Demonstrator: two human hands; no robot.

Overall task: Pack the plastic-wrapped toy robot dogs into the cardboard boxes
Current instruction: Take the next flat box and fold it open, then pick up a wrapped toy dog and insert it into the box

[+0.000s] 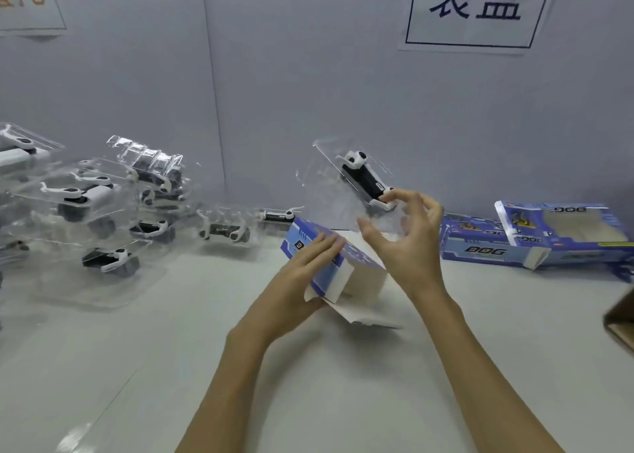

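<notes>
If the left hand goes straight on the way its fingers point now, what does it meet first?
Probably the right hand. The left hand lies on the blue box, fingers pointing up-right along it; depth is unclear, so it might pass underneath.

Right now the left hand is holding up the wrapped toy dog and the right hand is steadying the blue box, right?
No, you have the hands swapped. In the head view the right hand holds up the wrapped toy dog, and the left hand steadies the blue box.
</notes>
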